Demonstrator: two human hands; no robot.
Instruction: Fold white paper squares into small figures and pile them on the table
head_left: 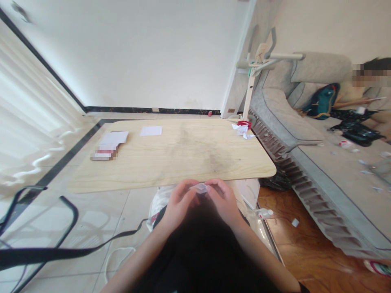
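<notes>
A small piece of folded white paper (200, 187) is pinched between my two hands, just off the near edge of the wooden table (146, 162). My left hand (182, 198) grips its left side, fingers curled. On its right side, my right hand (222, 199) has thumb and fingers closed around it. The lower part of the paper is hidden by my fingers. At the table's far right corner lie folded white paper shapes (242, 131) beside red-handled scissors (244, 123). A flat white sheet of paper (151, 130) rests near the far edge.
At the table's left, white paper (113, 138) lies on a stack or box, partly blurred. A sofa (305, 122) stands to the right, with a person (351, 95) seated on it. A clear bottle (264, 213) lies below the table's right side. A black strap (76, 252) crosses the lower left.
</notes>
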